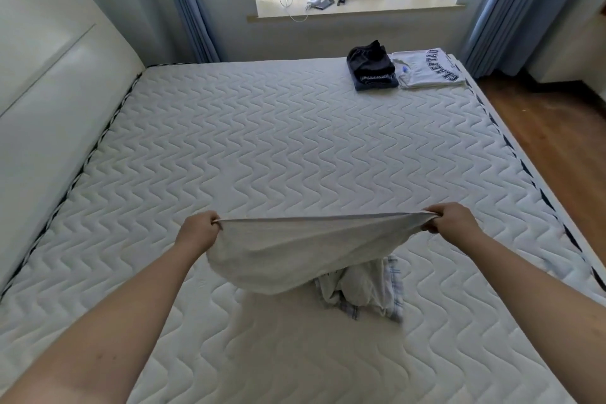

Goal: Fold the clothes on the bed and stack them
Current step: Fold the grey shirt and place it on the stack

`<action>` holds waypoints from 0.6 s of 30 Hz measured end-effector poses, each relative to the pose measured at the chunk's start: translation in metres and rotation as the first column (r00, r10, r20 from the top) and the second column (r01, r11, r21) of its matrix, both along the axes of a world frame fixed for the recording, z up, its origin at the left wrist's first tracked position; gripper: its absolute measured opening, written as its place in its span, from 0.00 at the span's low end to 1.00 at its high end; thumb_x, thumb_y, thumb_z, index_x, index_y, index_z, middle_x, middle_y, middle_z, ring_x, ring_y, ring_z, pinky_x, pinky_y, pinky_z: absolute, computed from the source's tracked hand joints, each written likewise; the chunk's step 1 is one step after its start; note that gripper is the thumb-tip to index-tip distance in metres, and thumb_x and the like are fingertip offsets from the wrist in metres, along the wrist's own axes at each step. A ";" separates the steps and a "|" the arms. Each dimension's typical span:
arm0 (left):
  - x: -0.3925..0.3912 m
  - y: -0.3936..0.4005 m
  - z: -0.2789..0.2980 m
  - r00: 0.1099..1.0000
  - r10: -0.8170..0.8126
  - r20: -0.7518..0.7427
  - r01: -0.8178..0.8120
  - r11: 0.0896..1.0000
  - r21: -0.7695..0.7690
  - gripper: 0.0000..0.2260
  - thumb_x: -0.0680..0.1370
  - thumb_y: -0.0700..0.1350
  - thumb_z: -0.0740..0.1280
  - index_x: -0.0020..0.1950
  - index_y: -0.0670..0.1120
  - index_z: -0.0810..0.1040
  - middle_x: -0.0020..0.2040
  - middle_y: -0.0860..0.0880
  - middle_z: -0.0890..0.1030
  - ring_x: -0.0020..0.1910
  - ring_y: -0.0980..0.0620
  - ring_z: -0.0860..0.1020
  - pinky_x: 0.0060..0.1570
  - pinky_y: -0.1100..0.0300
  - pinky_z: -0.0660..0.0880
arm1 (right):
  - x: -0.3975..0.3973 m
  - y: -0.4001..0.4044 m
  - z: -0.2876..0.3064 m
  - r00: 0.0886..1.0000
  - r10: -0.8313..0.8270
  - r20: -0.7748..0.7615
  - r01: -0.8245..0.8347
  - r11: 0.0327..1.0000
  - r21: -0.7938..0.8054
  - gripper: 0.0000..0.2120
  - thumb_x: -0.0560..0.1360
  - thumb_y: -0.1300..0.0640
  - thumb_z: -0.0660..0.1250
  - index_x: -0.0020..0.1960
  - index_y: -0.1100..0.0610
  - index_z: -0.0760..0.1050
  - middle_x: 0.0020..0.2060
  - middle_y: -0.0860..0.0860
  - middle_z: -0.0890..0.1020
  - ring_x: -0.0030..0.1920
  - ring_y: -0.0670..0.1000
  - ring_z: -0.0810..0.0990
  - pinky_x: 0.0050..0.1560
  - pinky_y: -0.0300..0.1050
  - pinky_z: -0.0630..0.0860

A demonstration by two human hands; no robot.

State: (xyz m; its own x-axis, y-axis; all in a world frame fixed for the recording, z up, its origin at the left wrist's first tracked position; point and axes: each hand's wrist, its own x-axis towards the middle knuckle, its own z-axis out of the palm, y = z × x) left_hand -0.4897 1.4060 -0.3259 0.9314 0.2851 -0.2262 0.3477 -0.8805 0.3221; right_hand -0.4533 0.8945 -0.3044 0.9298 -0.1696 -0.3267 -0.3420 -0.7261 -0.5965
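The item in hand is a pale grey-white garment (295, 252), held up over the near part of the bed (262, 141). Its upper edge is pulled into a nearly straight line between the two hands; the cloth below sags in a rounded belly, with soft creases. What kind of garment it is cannot be told.

Left hand (198, 233): fingers curled closed, pinching the left end of the upper edge. Forearm extended over the mattress.

Right hand (454, 218): fingers (433, 226) curled closed in the same manner, pinching the right end of the edge, where the cloth bunches slightly.

Below and partly behind the hanging cloth, a crumpled white garment with blue check trim (364, 289) lies unfolded on the mattress.

At the far right corner of the bed, two folded piles sit side by side, touching or very nearly so: a dark folded stack (372, 67) on the left, and a white folded shirt with dark block lettering (426, 69) on the right.

The mattress is white, quilted in a wave pattern, with a white headboard (49, 69) along its left side.
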 end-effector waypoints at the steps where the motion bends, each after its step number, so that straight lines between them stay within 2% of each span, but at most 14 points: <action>1: 0.000 0.000 -0.002 0.999 0.036 0.039 -0.033 0.998 -0.057 0.07 0.77 0.38 0.61 0.45 0.43 0.79 0.47 0.40 0.82 0.50 0.39 0.77 0.45 0.51 0.70 | 0.000 0.002 0.000 1.000 -0.009 0.013 0.009 1.000 0.011 0.14 0.73 0.70 0.64 0.47 0.57 0.85 0.34 0.52 0.84 0.35 0.46 0.82 0.39 0.39 0.78; 3: 0.000 -0.002 -0.006 0.992 0.097 0.086 -0.084 0.985 -0.148 0.08 0.77 0.37 0.58 0.45 0.44 0.75 0.46 0.40 0.80 0.48 0.39 0.76 0.44 0.51 0.69 | 0.001 0.007 0.000 0.999 -0.024 0.039 0.023 0.999 0.043 0.13 0.73 0.69 0.64 0.48 0.57 0.85 0.36 0.54 0.85 0.38 0.51 0.83 0.47 0.46 0.81; 6: 0.001 -0.005 -0.013 0.981 0.172 0.091 -0.148 0.962 -0.229 0.10 0.78 0.36 0.54 0.51 0.47 0.72 0.48 0.39 0.79 0.46 0.40 0.75 0.42 0.52 0.67 | 0.006 0.009 -0.001 0.996 -0.050 0.077 0.043 0.996 0.084 0.14 0.73 0.69 0.63 0.50 0.58 0.85 0.39 0.56 0.85 0.42 0.55 0.84 0.51 0.50 0.81; 9: 0.004 -0.007 -0.022 0.980 0.196 0.036 -0.178 0.945 -0.275 0.10 0.82 0.40 0.54 0.58 0.43 0.72 0.56 0.37 0.78 0.54 0.38 0.75 0.51 0.50 0.69 | 0.008 0.007 -0.002 0.995 -0.070 0.075 0.064 0.994 0.090 0.15 0.73 0.70 0.62 0.51 0.59 0.85 0.41 0.57 0.85 0.43 0.56 0.84 0.53 0.54 0.81; 10: 0.006 -0.009 -0.025 0.983 0.180 0.028 -0.165 0.947 -0.277 0.09 0.81 0.42 0.57 0.57 0.41 0.73 0.56 0.37 0.78 0.55 0.38 0.75 0.52 0.50 0.69 | 0.009 0.006 -0.003 0.995 -0.078 0.069 0.071 0.993 0.090 0.15 0.73 0.70 0.62 0.52 0.59 0.85 0.41 0.57 0.85 0.43 0.56 0.84 0.53 0.54 0.81; 12: 0.007 -0.012 -0.026 0.991 0.130 0.022 -0.119 0.957 -0.264 0.07 0.77 0.44 0.66 0.52 0.43 0.74 0.51 0.41 0.80 0.52 0.41 0.77 0.48 0.53 0.69 | 0.009 0.002 -0.005 0.994 -0.091 0.067 0.086 0.994 0.074 0.15 0.74 0.69 0.62 0.52 0.60 0.84 0.41 0.58 0.85 0.43 0.56 0.84 0.53 0.54 0.81; 15: 0.003 -0.012 -0.027 0.999 -0.030 -0.024 0.023 0.974 -0.227 0.14 0.71 0.42 0.73 0.51 0.46 0.71 0.47 0.46 0.78 0.48 0.44 0.76 0.43 0.57 0.66 | 0.008 -0.003 -0.011 0.994 -0.094 0.062 0.091 0.995 0.050 0.13 0.74 0.69 0.63 0.52 0.60 0.84 0.42 0.58 0.85 0.43 0.56 0.84 0.51 0.51 0.81; 18: -0.002 -0.008 -0.031 0.981 -0.177 -0.075 0.157 0.963 -0.218 0.19 0.72 0.45 0.75 0.54 0.47 0.68 0.49 0.45 0.75 0.47 0.45 0.74 0.43 0.57 0.65 | 0.007 -0.009 -0.017 0.993 -0.108 0.057 0.107 0.994 0.015 0.13 0.74 0.69 0.64 0.51 0.59 0.84 0.40 0.58 0.85 0.44 0.57 0.84 0.52 0.52 0.81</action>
